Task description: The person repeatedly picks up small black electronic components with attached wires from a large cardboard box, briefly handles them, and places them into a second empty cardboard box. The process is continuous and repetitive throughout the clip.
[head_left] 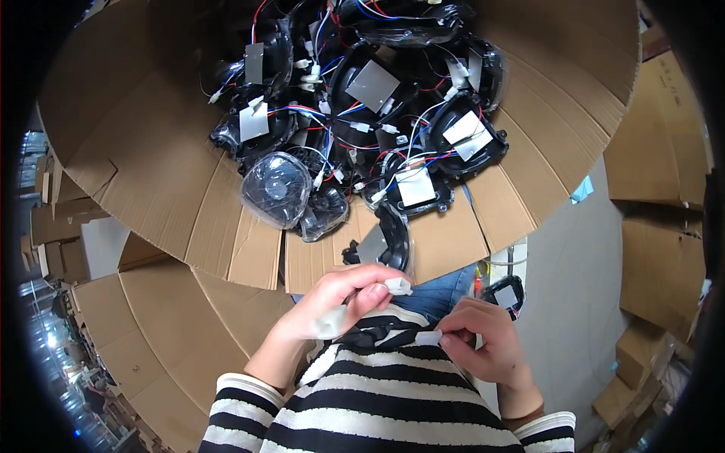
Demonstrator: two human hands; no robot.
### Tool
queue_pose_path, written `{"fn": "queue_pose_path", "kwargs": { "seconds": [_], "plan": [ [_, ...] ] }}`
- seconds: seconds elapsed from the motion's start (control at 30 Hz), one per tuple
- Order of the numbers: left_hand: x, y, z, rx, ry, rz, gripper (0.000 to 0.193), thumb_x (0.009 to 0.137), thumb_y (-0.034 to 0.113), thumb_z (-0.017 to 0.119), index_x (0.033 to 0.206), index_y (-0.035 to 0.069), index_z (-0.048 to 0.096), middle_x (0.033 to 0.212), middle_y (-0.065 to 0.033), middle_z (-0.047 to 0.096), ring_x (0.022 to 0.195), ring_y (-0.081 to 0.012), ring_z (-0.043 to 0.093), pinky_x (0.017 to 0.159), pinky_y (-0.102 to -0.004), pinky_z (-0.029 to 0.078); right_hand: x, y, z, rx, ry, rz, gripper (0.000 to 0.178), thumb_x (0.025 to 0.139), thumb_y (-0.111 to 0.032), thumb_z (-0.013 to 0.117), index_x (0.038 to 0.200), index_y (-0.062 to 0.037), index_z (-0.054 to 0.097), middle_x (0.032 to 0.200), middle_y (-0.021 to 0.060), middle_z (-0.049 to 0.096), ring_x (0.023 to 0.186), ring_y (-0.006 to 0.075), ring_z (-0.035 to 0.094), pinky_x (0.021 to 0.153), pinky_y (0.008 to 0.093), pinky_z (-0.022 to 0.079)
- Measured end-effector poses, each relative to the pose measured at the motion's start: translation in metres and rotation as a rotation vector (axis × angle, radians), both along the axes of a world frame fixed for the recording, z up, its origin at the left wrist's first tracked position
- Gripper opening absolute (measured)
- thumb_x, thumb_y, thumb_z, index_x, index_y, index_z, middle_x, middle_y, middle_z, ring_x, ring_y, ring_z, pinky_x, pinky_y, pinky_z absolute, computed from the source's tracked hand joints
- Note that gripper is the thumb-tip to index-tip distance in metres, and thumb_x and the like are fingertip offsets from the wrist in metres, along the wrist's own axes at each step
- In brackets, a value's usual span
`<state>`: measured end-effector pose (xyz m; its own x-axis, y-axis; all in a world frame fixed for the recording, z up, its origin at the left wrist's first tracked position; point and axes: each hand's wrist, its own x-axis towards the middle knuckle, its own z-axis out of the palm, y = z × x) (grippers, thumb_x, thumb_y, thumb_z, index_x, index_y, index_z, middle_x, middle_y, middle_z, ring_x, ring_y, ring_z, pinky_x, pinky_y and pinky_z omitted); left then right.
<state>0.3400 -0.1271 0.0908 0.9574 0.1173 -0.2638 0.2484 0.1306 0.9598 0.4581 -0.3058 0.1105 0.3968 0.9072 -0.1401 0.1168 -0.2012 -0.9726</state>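
Note:
My left hand (349, 296) is closed, with a small white plastic connector (398, 286) pinched between thumb and forefinger. A second white piece (330, 323), blurred, hangs by that wrist. Lower and to the right, my right hand (483, 340) pinches a small flat white piece (428, 338), its exact kind unclear. The two hands are apart, in front of my striped top. Just beyond my left hand, a black lamp housing (394, 238) with a clear cover rests at the near edge of a cardboard box (219, 219).
Inside the box lies a pile of black lamp housings (374, 87) with grey or white plates, coloured wires and white connectors. A clear-covered lamp (277, 190) sits at its near left. Another black housing (504, 296) is low at right. Cardboard boxes (657, 257) stand along the right.

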Motion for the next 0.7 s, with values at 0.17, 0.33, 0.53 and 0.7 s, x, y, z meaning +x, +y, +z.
{"fn": "queue_pose_path", "kwargs": {
  "seconds": [0.17, 0.33, 0.53, 0.7],
  "plan": [
    [-0.013, 0.001, -0.011, -0.092, -0.101, -0.083, 0.017, 0.084, 0.01, 0.045, 0.093, 0.0, 0.056, 0.076, -0.0064, 0.056, 0.064, -0.0123, 0.051, 0.059, -0.0238, 0.041, -0.001, 0.015, 0.004, -0.005, 0.022, 0.011, 0.008, 0.065, 0.001, 0.058, 0.07, -0.0033, 0.054, 0.059, 0.0036, 0.048, 0.052, 0.0152, 0.044, 0.044, 0.0254, 0.034],
    [-0.016, 0.008, -0.019, -0.224, -0.24, -0.195, 0.028, 0.081, 0.02, 0.05, 0.071, -0.004, 0.057, 0.06, -0.0105, 0.052, 0.051, -0.0224, 0.048, 0.048, -0.0288, 0.036, 0.001, 0.021, 0.002, -0.016, -0.001, 0.05, 0.007, 0.065, 0.0, 0.058, 0.07, -0.0028, 0.053, 0.059, 0.0043, 0.048, 0.052, 0.0161, 0.045, 0.044, 0.0254, 0.035],
    [-0.014, 0.017, -0.02, -0.106, -0.265, -0.341, 0.02, 0.076, 0.013, 0.058, 0.064, -0.002, 0.052, 0.055, -0.0098, 0.046, 0.049, -0.0231, 0.045, 0.046, -0.0306, 0.034, -0.005, 0.027, 0.002, -0.042, -0.018, 0.14, 0.008, 0.066, -0.001, 0.059, 0.069, -0.0036, 0.052, 0.059, 0.0051, 0.049, 0.053, 0.0185, 0.047, 0.045, 0.0275, 0.036],
    [-0.003, 0.02, -0.024, -0.011, -0.143, -0.413, 0.023, 0.076, 0.012, 0.058, 0.061, -0.002, 0.048, 0.052, -0.0108, 0.041, 0.047, -0.0216, 0.041, 0.046, -0.0314, 0.033, -0.01, 0.03, -0.001, -0.103, -0.154, 0.113, 0.01, 0.065, 0.001, 0.057, 0.067, -0.0041, 0.05, 0.059, 0.0054, 0.048, 0.052, 0.0195, 0.047, 0.045, 0.0289, 0.037]
  ]
}}
